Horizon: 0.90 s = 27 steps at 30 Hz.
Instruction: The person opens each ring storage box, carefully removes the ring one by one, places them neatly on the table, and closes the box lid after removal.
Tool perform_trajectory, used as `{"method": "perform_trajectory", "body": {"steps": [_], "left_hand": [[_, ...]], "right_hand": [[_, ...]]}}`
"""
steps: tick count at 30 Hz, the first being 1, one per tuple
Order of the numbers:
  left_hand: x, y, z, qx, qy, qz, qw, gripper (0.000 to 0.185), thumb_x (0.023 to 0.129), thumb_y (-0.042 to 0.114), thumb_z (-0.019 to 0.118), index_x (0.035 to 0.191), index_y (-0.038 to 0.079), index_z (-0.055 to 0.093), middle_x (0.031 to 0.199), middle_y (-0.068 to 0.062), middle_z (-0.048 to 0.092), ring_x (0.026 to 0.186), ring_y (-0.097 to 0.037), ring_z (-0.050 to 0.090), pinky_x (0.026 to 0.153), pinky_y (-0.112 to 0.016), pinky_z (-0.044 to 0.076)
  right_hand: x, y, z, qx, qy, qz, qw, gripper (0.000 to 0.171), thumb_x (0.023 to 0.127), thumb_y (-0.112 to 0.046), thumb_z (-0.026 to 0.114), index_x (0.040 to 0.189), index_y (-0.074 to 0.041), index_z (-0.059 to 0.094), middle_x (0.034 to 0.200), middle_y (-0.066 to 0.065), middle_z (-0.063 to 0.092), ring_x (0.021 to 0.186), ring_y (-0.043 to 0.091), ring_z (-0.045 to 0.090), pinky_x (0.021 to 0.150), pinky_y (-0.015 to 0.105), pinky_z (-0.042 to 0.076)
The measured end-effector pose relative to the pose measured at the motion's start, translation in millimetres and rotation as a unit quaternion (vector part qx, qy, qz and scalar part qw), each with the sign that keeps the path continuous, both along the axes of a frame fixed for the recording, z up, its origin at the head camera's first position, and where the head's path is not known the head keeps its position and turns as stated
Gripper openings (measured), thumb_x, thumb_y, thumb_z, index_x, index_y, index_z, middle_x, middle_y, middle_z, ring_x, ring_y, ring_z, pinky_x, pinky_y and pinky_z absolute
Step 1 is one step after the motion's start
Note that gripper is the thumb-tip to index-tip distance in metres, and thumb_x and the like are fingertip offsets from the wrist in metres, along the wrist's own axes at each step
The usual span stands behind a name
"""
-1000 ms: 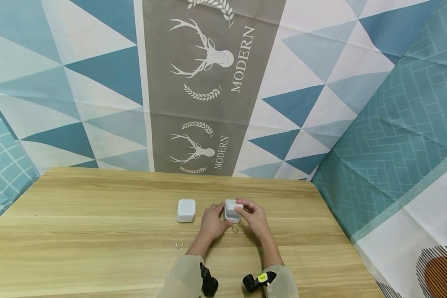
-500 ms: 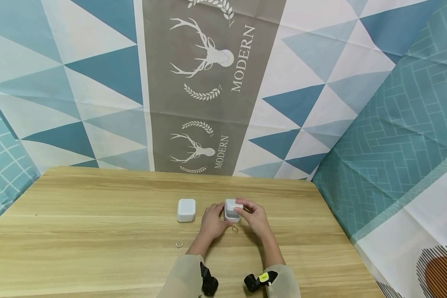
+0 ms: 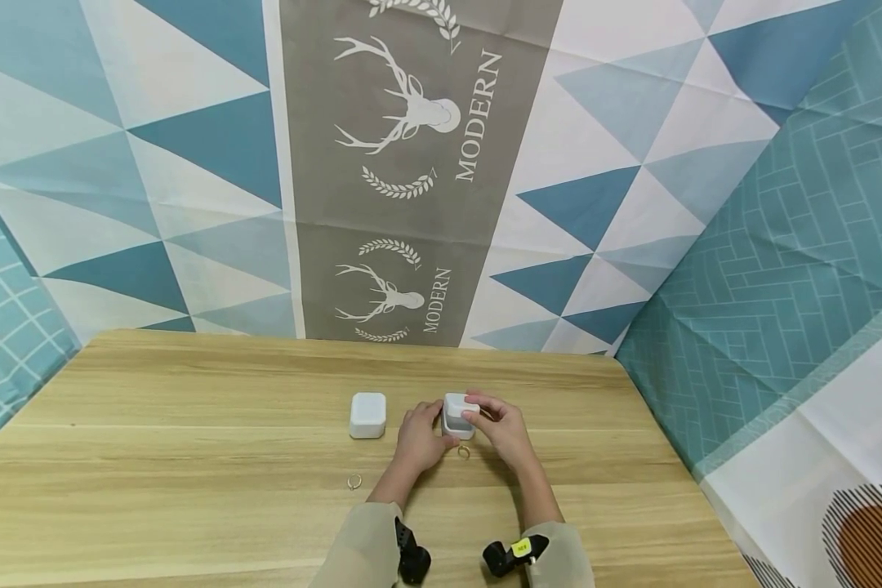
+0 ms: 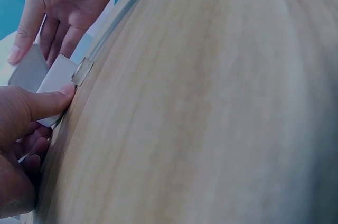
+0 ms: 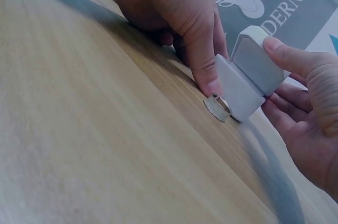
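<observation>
A white ring box point(image 3: 457, 431) stands on the wooden table with its hinged lid point(image 5: 259, 60) tilted up. My left hand point(image 3: 417, 441) grips the base from the left, thumb at the front side and fingers around behind. With thumb and fingers, my right hand point(image 3: 505, 426) pinches the raised lid from the right. Just in front of the box lies a gold ring point(image 3: 464, 452), close by the left thumb tip in the right wrist view point(image 5: 216, 109). The inside of the box is hidden from the head view.
A second white ring box point(image 3: 367, 415), closed, stands to the left. Nearer the front, left of my left forearm, lies another ring point(image 3: 354, 482). A patterned cloth point(image 3: 389, 163) hangs behind the table's back edge.
The right wrist has shifted very slightly to the right. Both hands, the lid and the rings stay where they were.
</observation>
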<state>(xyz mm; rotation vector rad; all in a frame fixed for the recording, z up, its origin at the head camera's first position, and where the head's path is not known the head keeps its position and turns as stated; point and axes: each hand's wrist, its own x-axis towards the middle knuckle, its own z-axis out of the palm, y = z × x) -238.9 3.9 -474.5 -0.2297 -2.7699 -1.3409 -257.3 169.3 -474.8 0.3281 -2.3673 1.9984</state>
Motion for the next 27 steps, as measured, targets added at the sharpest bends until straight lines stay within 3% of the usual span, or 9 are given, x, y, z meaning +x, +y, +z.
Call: {"method": "perform_trajectory", "body": {"steps": [6, 11, 20, 27], "left_hand": [[-0.6, 0.1, -0.9, -0.003, 0.004, 0.000, 1.0000, 0.065, 0.076, 0.020, 0.077, 0.130, -0.003, 0.051, 0.124, -0.018, 0.057, 0.109, -0.034, 0.050, 0.096, -0.048, 0.041], [-0.7, 0.0, -1.9, -0.005, 0.007, 0.001, 1.0000, 0.065, 0.075, 0.020, 0.077, 0.130, -0.002, 0.051, 0.124, -0.017, 0.057, 0.109, -0.033, 0.051, 0.096, -0.048, 0.042], [-1.2, 0.5, -1.7, -0.004, 0.003, 0.003, 1.0000, 0.065, 0.075, 0.021, 0.077, 0.130, -0.003, 0.051, 0.124, -0.017, 0.057, 0.109, -0.033, 0.050, 0.096, -0.047, 0.042], [0.3, 0.6, -0.5, 0.002, 0.005, 0.005, 1.0000, 0.067, 0.074, 0.021, 0.078, 0.130, -0.003, 0.051, 0.125, -0.017, 0.057, 0.110, -0.034, 0.050, 0.096, -0.048, 0.042]], "right_hand": [[1.0, -0.2, 3.3, 0.002, -0.012, 0.001, 1.000, 0.031, 0.083, -0.008, 0.069, 0.111, 0.003, 0.065, 0.135, 0.018, 0.052, 0.127, 0.032, 0.048, 0.100, 0.030, 0.044], [8.8, -3.2, 16.2, 0.008, -0.016, 0.005, 1.000, 0.029, 0.083, -0.004, 0.067, 0.110, 0.006, 0.064, 0.135, 0.022, 0.050, 0.127, 0.034, 0.046, 0.103, 0.038, 0.041], [15.1, -6.1, 26.1, 0.019, -0.023, 0.002, 1.000, 0.030, 0.083, -0.003, 0.067, 0.111, 0.008, 0.063, 0.136, 0.022, 0.050, 0.128, 0.035, 0.046, 0.102, 0.034, 0.043], [15.3, -5.9, 27.2, 0.017, -0.021, 0.010, 1.000, 0.030, 0.082, -0.002, 0.067, 0.111, 0.008, 0.063, 0.137, 0.024, 0.047, 0.129, 0.034, 0.044, 0.105, 0.038, 0.040]]}}
